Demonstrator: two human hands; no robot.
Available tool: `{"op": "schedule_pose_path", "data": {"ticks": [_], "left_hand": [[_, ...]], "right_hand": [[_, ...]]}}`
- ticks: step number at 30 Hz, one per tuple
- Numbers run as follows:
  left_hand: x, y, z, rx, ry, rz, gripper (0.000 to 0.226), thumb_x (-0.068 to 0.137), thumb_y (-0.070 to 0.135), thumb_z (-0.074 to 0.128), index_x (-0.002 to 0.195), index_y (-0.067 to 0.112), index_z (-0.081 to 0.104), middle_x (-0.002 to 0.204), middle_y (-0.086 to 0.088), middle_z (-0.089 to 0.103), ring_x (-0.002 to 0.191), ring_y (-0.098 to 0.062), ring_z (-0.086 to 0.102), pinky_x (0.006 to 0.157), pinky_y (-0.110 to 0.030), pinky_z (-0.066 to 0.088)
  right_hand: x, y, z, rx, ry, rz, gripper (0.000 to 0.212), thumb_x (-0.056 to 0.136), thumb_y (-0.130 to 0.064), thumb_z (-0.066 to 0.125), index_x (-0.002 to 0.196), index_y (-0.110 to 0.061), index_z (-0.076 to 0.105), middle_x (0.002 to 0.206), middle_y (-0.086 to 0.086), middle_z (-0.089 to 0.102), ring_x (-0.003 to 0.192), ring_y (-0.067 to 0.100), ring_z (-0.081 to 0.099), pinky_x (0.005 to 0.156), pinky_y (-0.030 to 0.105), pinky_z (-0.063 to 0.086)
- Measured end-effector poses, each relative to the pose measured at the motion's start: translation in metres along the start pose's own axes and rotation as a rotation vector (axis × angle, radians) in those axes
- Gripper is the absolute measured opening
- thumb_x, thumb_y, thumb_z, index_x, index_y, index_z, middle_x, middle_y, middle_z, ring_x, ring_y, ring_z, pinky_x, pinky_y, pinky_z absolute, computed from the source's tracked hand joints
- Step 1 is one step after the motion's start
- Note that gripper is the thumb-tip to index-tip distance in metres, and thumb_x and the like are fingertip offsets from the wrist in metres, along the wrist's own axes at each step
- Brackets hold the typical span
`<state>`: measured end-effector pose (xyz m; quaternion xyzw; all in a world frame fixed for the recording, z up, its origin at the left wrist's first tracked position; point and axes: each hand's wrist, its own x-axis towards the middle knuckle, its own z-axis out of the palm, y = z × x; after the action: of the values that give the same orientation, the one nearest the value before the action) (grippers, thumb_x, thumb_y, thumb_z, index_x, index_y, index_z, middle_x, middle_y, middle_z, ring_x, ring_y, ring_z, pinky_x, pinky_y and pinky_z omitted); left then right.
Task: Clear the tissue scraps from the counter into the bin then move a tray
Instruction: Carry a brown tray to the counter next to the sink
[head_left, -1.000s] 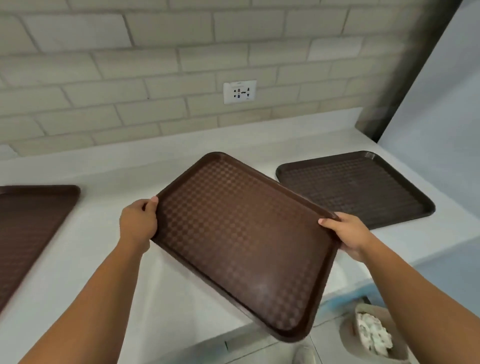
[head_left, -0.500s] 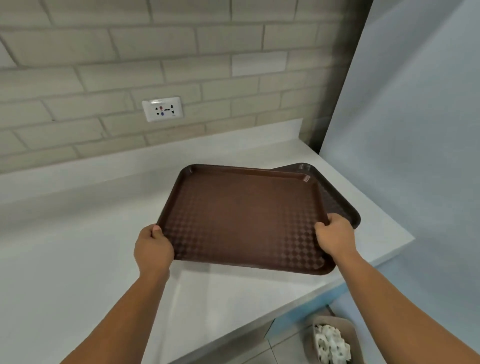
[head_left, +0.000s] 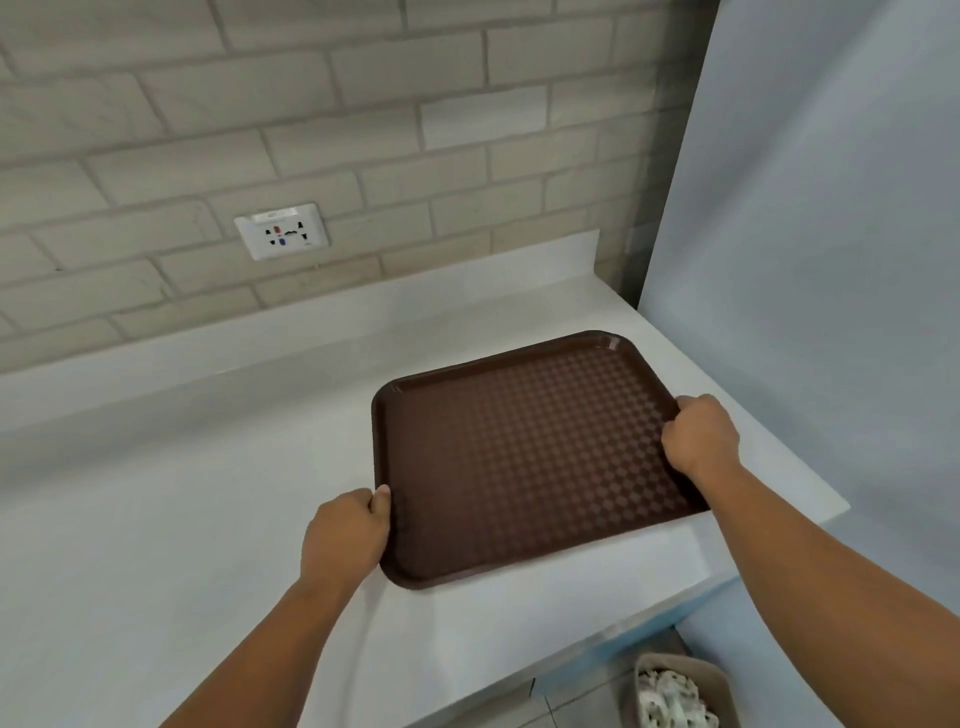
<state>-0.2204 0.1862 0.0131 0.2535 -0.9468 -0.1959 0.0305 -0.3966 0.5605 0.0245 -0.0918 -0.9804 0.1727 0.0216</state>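
L hand (head_left: 345, 538) grips the brown tray (head_left: 519, 457) at its near-left edge, thumb on the rim, fingers curled under. R hand (head_left: 701, 436) clamps the right edge, fingers wrapped over the rim. Tray is at the right end of the white counter (head_left: 156, 519), apparently flat on it, w/ the bin (head_left: 727, 686) of tissue scraps (head_left: 670, 701) on the floor below.

One view only, from a wide-angle camera on the person's head. It looks forward and steeply down across the counter (head_left: 156, 519) towards the brick wall (head_left: 260, 130) at the far side, where the socket (head_left: 282, 231) sits left of centre. Both forearms enter from the near edge. The left hand (head_left: 345, 535) and right hand (head_left: 701, 436) appear close, at mid-frame, gripping the tray (head_left: 519, 457). A blue wall (head_left: 831, 260) fills the right, and the bin (head_left: 722, 680) is cut off at the near right corner.
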Motion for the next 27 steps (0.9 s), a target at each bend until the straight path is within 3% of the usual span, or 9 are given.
{"op": "schedule_pose_path", "data": {"ticks": [3,5,7,10,13,16,20,24,27], "left_hand": [[0.005,0.009,0.008,-0.017,0.077,0.007,0.051,0.102,0.043,0.032,0.069,0.011,0.053,0.066,-0.003,0.058,0.062,-0.021,0.056,0.06,-0.033,0.045],[0.007,0.017,0.015,-0.116,0.06,-0.016,0.038,0.102,0.042,0.033,0.1,0.012,0.057,0.088,-0.004,0.065,0.078,-0.026,0.063,0.068,-0.032,0.045],[0.005,0.027,0.022,-0.187,-0.031,-0.059,0.035,0.104,0.037,0.035,0.127,0.014,0.047,0.106,-0.006,0.066,0.09,-0.029,0.064,0.077,-0.033,0.046],[0.007,0.033,0.03,-0.165,-0.088,-0.04,0.025,0.105,0.033,0.033,0.122,0.017,0.042,0.105,-0.005,0.064,0.082,-0.024,0.06,0.077,-0.038,0.05],[0.012,0.032,0.032,-0.137,-0.096,-0.046,0.026,0.105,0.033,0.032,0.123,0.016,0.04,0.106,-0.006,0.063,0.08,-0.023,0.058,0.075,-0.037,0.049],[0.012,0.032,0.033,-0.098,-0.106,-0.053,0.028,0.105,0.032,0.031,0.125,0.014,0.039,0.102,-0.005,0.063,0.077,-0.021,0.056,0.072,-0.034,0.044],[0.013,0.03,0.033,-0.099,-0.127,-0.048,0.03,0.105,0.035,0.03,0.126,0.015,0.039,0.1,-0.002,0.062,0.077,-0.02,0.057,0.073,-0.033,0.046],[0.017,0.024,0.03,-0.142,-0.133,-0.026,0.035,0.106,0.036,0.031,0.132,0.015,0.04,0.108,-0.005,0.066,0.08,-0.017,0.057,0.077,-0.032,0.05],[0.024,0.018,0.028,-0.155,-0.171,-0.041,0.04,0.105,0.04,0.035,0.133,0.013,0.044,0.115,-0.007,0.066,0.089,-0.019,0.059,0.084,-0.034,0.051]], "right_hand": [[0.005,0.0,0.006,-0.101,0.021,0.011,0.027,0.091,-0.015,0.051,0.115,-0.008,0.061,0.119,0.016,0.052,0.106,0.033,0.05,0.089,0.045,0.047],[0.011,0.001,0.009,-0.063,0.02,0.002,0.03,0.091,-0.01,0.049,0.118,-0.005,0.059,0.124,0.018,0.051,0.107,0.035,0.051,0.091,0.045,0.047],[0.02,0.003,0.01,0.006,-0.001,-0.022,0.029,0.089,-0.004,0.049,0.116,-0.003,0.061,0.116,0.018,0.056,0.099,0.035,0.056,0.085,0.041,0.05],[0.036,0.007,0.01,0.042,-0.044,-0.086,0.028,0.085,0.0,0.049,0.109,-0.002,0.064,0.099,0.019,0.062,0.084,0.032,0.057,0.074,0.035,0.049],[0.045,0.009,0.014,0.015,-0.076,-0.115,0.031,0.09,-0.003,0.048,0.118,-0.005,0.06,0.1,0.019,0.063,0.08,0.028,0.054,0.07,0.032,0.045],[0.045,0.008,0.023,-0.017,-0.095,-0.108,0.037,0.095,-0.008,0.044,0.131,-0.009,0.051,0.107,0.018,0.063,0.086,0.03,0.059,0.074,0.035,0.049],[0.044,0.006,0.031,-0.046,-0.077,-0.088,0.041,0.092,-0.01,0.042,0.133,-0.012,0.046,0.108,0.017,0.06,0.091,0.033,0.06,0.078,0.04,0.054],[0.043,0.002,0.029,-0.047,-0.092,-0.074,0.04,0.092,-0.011,0.044,0.132,-0.011,0.047,0.112,0.017,0.059,0.095,0.033,0.059,0.083,0.044,0.054],[0.034,-0.014,0.024,-0.118,-0.031,-0.053,0.049,0.09,-0.019,0.048,0.138,-0.014,0.04,0.125,0.018,0.053,0.11,0.035,0.051,0.091,0.048,0.048]]}}
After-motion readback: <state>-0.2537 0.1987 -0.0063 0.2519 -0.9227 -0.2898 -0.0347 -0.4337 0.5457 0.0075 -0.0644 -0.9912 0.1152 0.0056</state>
